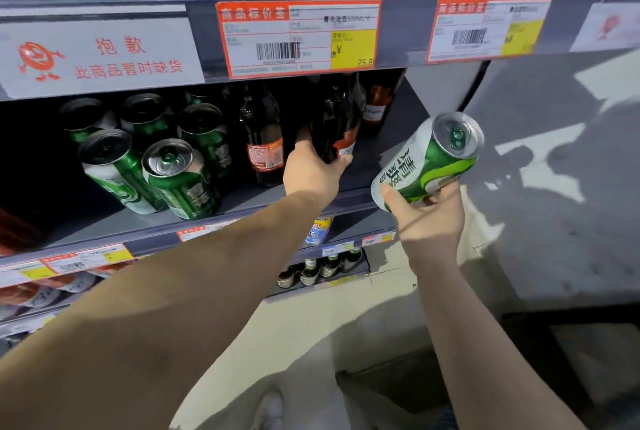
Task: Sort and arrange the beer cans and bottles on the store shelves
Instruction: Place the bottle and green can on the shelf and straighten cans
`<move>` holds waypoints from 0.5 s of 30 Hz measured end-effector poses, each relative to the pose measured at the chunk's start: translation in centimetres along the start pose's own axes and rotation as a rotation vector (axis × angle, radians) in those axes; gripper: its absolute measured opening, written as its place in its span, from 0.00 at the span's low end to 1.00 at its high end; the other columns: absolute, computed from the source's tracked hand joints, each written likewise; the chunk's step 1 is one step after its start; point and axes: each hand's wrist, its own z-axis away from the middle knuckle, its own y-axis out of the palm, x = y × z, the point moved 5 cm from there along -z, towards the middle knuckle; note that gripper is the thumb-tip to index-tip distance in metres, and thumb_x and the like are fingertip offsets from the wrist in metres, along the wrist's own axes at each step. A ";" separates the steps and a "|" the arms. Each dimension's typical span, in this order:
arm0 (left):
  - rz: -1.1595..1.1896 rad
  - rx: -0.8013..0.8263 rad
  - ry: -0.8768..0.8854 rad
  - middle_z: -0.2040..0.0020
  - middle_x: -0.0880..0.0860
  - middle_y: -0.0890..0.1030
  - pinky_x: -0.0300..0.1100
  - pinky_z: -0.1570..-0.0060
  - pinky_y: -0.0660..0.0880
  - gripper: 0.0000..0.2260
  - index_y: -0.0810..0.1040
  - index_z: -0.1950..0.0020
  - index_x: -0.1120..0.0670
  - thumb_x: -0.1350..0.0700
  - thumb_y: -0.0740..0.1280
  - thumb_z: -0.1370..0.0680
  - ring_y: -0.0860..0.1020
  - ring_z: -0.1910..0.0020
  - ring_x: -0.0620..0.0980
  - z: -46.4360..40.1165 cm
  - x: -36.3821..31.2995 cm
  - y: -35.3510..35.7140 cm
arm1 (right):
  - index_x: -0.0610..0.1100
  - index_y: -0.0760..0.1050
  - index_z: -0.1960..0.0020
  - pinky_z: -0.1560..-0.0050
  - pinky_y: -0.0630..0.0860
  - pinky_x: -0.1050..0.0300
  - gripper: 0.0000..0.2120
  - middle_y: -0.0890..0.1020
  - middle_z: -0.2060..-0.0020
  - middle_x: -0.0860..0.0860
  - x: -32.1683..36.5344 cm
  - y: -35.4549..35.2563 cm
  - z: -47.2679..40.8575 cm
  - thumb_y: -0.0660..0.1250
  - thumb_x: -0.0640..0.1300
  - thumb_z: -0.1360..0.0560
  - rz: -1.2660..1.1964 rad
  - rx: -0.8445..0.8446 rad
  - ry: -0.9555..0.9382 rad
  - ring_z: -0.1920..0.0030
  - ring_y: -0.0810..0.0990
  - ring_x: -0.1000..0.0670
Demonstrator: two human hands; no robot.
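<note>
Clasping a dark bottle (pixel 341 124) in left grip (pixel 313 171); right grip (pixel 427 211) holds green can (pixel 427 161).

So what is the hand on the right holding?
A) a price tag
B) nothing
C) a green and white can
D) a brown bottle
C: the right hand grips a green and white beer can tilted in the air beside the shelf, while the left hand is on a dark bottle.

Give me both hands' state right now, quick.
Left hand: closed around a dark bottle on the shelf.
Right hand: holding a green can, tilted, off the shelf.
</note>
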 end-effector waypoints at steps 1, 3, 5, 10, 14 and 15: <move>-0.006 0.015 0.024 0.46 0.49 0.80 0.37 0.54 0.69 0.25 0.73 0.37 0.55 0.48 0.76 0.29 0.78 0.47 0.51 -0.2 -0.1 0.4 | 0.40 0.72 0.48 0.57 0.77 0.66 0.20 0.85 0.57 0.56 -0.3 -0.3 0.2 0.78 0.36 0.35 -0.016 -0.010 0.022 0.56 0.84 0.56; -0.020 0.068 0.071 0.47 0.48 0.81 0.37 0.53 0.70 0.25 0.75 0.38 0.54 0.47 0.76 0.30 0.79 0.48 0.49 -0.4 -0.5 1.5 | 0.42 0.73 0.49 0.54 0.78 0.63 0.20 0.85 0.56 0.54 -0.7 -1.0 0.4 0.79 0.39 0.36 0.016 -0.026 0.044 0.55 0.84 0.54; -0.023 0.116 0.117 0.47 0.49 0.82 0.37 0.53 0.71 0.25 0.75 0.37 0.53 0.47 0.77 0.31 0.80 0.47 0.49 -0.5 -1.3 2.8 | 0.44 0.74 0.49 0.54 0.78 0.63 0.20 0.85 0.55 0.54 -0.8 -1.6 0.4 0.79 0.42 0.36 0.064 -0.035 0.061 0.54 0.84 0.56; -0.030 0.189 0.167 0.46 0.52 0.82 0.37 0.55 0.69 0.28 0.72 0.34 0.54 0.48 0.77 0.30 0.79 0.46 0.52 -1.1 -2.9 5.8 | 0.43 0.75 0.45 0.63 0.74 0.73 0.21 0.84 0.56 0.56 -1.2 -2.7 0.6 0.78 0.38 0.35 0.083 -0.048 0.060 0.58 0.82 0.63; 0.026 0.254 0.143 0.39 0.52 0.80 0.34 0.48 0.68 0.32 0.69 0.29 0.55 0.51 0.77 0.29 0.77 0.39 0.51 -1.0 -2.5 5.1 | 0.43 0.75 0.47 0.63 0.73 0.74 0.20 0.84 0.55 0.53 -1.4 -2.7 1.2 0.78 0.38 0.35 0.105 -0.027 0.053 0.58 0.82 0.63; 0.064 0.257 0.126 0.36 0.52 0.78 0.33 0.45 0.67 0.33 0.68 0.28 0.56 0.52 0.76 0.29 0.75 0.37 0.50 -0.5 -2.1 4.3 | 0.42 0.75 0.47 0.63 0.73 0.73 0.20 0.84 0.56 0.53 -1.3 -2.3 1.3 0.78 0.37 0.35 0.095 -0.017 0.054 0.59 0.82 0.62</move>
